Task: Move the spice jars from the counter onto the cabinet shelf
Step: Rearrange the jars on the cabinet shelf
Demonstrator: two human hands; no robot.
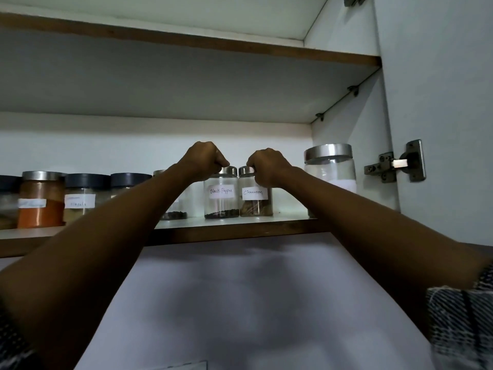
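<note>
Head view, left hand (204,158) gripping upright Black Pepper jar (221,194), right hand (268,166) gripping upright Cinnamon jar (256,196)

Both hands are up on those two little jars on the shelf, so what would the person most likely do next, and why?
Probably let go and draw both hands back. The Black Pepper jar and Cinnamon jar both seem to stand upright on the shelf, side by side, with the left hand and right hand gripping their lids.
</note>
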